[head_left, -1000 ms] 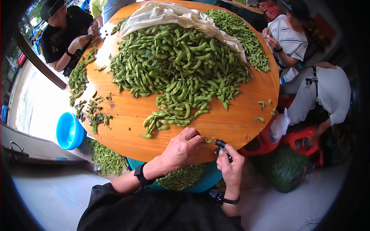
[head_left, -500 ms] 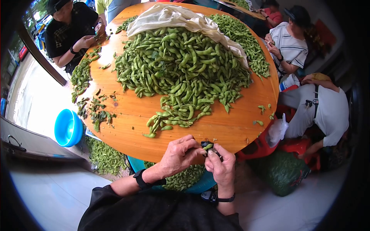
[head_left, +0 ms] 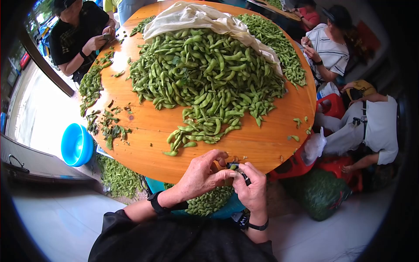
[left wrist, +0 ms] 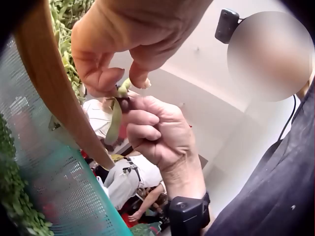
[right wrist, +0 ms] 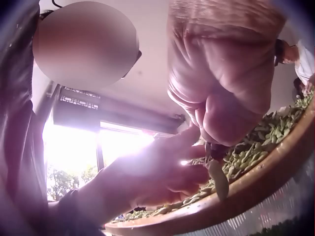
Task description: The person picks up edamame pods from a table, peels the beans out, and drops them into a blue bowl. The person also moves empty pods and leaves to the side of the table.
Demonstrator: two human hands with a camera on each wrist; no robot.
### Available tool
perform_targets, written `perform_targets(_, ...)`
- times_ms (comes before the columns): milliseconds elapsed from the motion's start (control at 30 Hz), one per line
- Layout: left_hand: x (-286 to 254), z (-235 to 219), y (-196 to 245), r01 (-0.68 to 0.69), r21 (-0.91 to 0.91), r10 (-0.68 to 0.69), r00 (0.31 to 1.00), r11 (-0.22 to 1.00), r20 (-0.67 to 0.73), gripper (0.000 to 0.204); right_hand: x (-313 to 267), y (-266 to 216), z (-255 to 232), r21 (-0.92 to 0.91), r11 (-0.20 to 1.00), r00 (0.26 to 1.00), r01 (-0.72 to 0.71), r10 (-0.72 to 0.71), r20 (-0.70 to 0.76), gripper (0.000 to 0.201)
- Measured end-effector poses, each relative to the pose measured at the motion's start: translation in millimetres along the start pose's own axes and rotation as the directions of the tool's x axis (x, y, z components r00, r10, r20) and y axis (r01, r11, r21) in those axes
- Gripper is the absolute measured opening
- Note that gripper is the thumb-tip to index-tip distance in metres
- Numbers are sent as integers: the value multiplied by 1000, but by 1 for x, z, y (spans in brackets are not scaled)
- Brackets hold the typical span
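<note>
Close together at the near table edge, both hands work on green soybean pods. My right hand [head_left: 252,190] grips a small black tool [head_left: 247,178], whose exact kind I cannot tell. One green soybean pod [left wrist: 114,123] hangs beside the right fingers in the left wrist view. A short piece of green pod [left wrist: 125,87] shows between the left thumb and bent fingers, right at the right fingertips. My left hand [head_left: 201,172] reaches its thumb to the tool, the upper fingers bent over it. In the right wrist view, the hanging pod [right wrist: 218,181] lies below both hands.
A large pod heap [head_left: 209,70] under a white cloth [head_left: 187,19] covers much of the round wooden table [head_left: 144,153]. Trimmings [head_left: 114,131] lie left. Below are a teal basket [head_left: 235,205] of pods and a blue basin [head_left: 77,145]. Red stools and other people surround the table.
Since a second ago, my hands have come together, the right moving left with the black tool. In the last half second, the left fingers have spread and lifted while its thumb stays close.
</note>
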State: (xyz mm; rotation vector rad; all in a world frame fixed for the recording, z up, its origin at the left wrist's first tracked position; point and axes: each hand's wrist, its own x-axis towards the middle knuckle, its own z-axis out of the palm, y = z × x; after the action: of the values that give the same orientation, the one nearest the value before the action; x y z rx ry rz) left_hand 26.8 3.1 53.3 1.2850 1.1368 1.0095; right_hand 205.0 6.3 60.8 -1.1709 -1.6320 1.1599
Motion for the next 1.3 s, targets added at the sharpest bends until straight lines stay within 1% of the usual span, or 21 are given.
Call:
perform_targets(67,1,-3,4,16,-47,-18,1000,999,-24,29,2,-7,3,-257,960,994,107,-105,22,13)
perform_targets(167,2,-2,-13,-83,-85,79,996,993,-48,23,1,-14,5,-294,951,995,96,-97,14,12)
perform_targets(300,2,-4,-9,-177,-161,161,981,971,-105,17,0,-12,5,-312,943,993,113,-94,75,13)
perform_targets(367,1,-11,-8,126,-482,-76,990,867,122,12,-2,-9,3,-228,967,988,113,-84,131,11)
perform_targets(400,2,-15,-10,127,-481,-79,990,867,120,12,-3,-9,2,-225,968,988,111,-83,133,11)
perform_targets(467,5,-21,-18,433,-649,-182,890,626,418,11,-5,-12,-3,9,997,973,-72,68,222,10)
perform_targets(600,2,-14,-21,422,-647,-158,891,635,426,11,-6,-6,-8,133,983,953,-126,83,290,11)
perform_targets(700,0,-7,-12,344,-616,-167,930,709,326,14,-5,-8,-7,59,988,974,-145,132,185,11)
perform_targets(733,-1,-3,-15,152,-372,-95,981,916,166,18,-4,-8,-6,-37,998,984,-52,58,170,12)
perform_targets(767,-2,-1,-16,-29,-57,31,999,998,36,22,-4,-8,-6,-134,990,986,41,-19,163,13)
perform_targets(800,-3,-6,-7,-21,51,17,996,998,90,27,-4,-8,-5,-133,990,986,42,-20,163,13)
perform_targets(833,-2,-7,-7,-22,52,17,996,998,91,27,-5,-7,-4,-162,986,991,47,-26,133,14)
perform_targets(900,-2,-7,-7,-158,157,148,986,975,74,24,-5,-9,0,-192,980,994,52,-32,102,15)
perform_targets(933,-2,-8,-8,-156,157,147,987,975,72,24,-5,-11,2,-250,966,995,70,-52,81,15)
perform_targets(1000,-1,-9,-8,-336,259,329,942,906,72,20,-3,-13,5,-307,948,995,90,-75,60,16)
perform_targets(1033,-1,-10,-8,-337,259,330,941,905,72,20,-2,-12,5,-334,935,992,123,-115,43,16)
perform_targets(1133,-1,-12,-7,-242,194,226,969,951,102,18,-3,-12,9,-380,913,987,145,-158,-4,15)
perform_targets(1200,0,-12,-5,71,-64,-58,980,995,189,23,-5,-12,18,-399,907,987,132,-160,-36,15)
perform_targets(1233,0,-9,-7,72,-64,-59,980,995,188,23,-6,-9,25,-454,879,973,148,-213,-94,16)
perform_targets(1267,-1,-3,-11,163,-210,-130,979,964,159,28,-8,-5,31,-509,846,952,159,-268,-148,17)
perform_targets(1300,-2,0,-13,243,-353,-205,969,904,141,33,-9,-2,35,-579,787,931,211,-342,-125,20)
